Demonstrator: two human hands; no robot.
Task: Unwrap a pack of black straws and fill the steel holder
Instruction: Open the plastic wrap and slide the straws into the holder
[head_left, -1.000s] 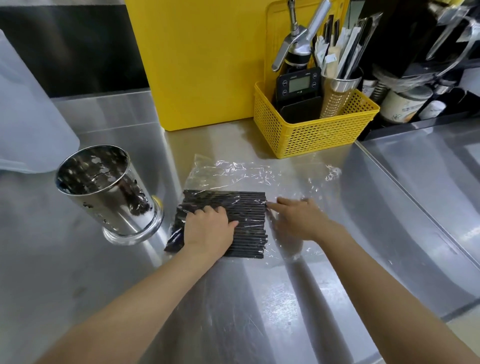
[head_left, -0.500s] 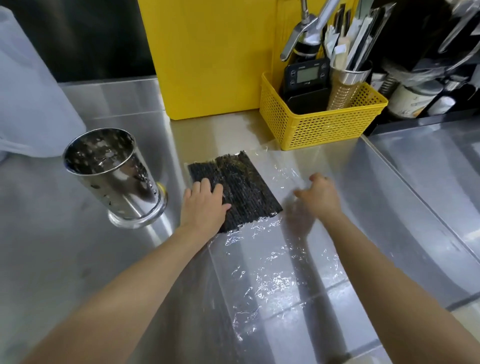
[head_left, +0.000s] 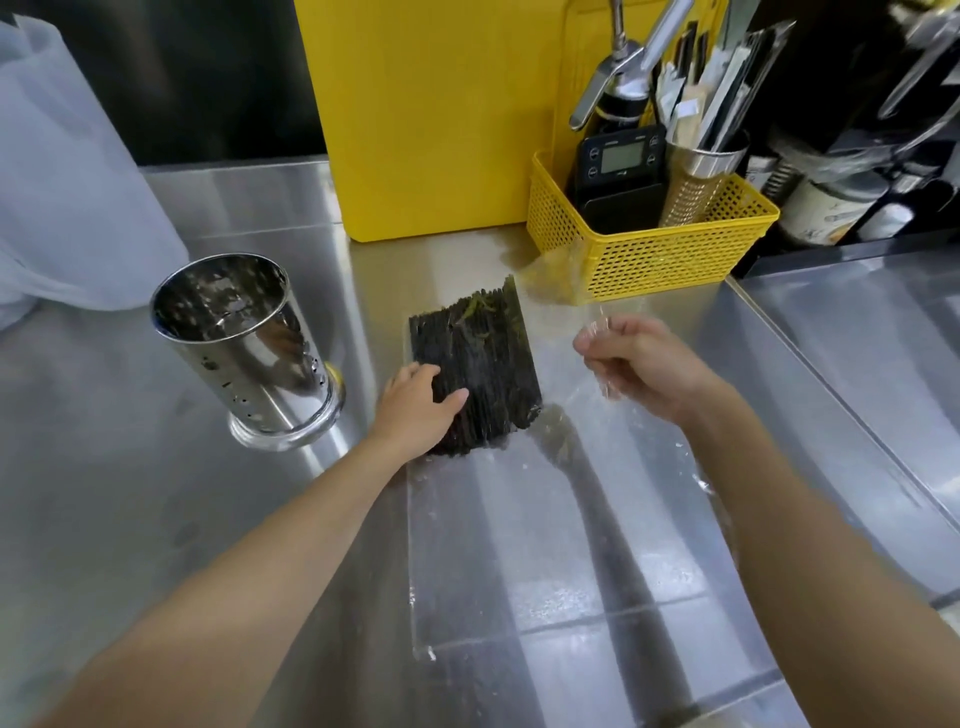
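A flat bundle of black straws (head_left: 483, 364) lies on the steel counter, its ends pointing away from me. My left hand (head_left: 421, 410) presses down on the bundle's near left part, fingers spread. Clear plastic wrap (head_left: 519, 545) spreads over the counter from the straws toward me. My right hand (head_left: 639, 364) is lifted to the right of the bundle, fingers pinched on an edge of that wrap. The perforated steel holder (head_left: 249, 343) stands upright to the left of the straws, with nothing visible inside it.
A yellow basket (head_left: 654, 254) holding a timer, a steel cup of utensils and a dispenser sits behind the straws at right. A tall yellow board (head_left: 431, 119) stands at the back. A white plastic bag (head_left: 67, 197) lies far left. A counter seam (head_left: 810, 364) runs along the right.
The bundle has turned so its straws point away from me. My right hand rose off the counter and closed on the wrap, pulling it up and rightward. My left hand stayed on the straws.
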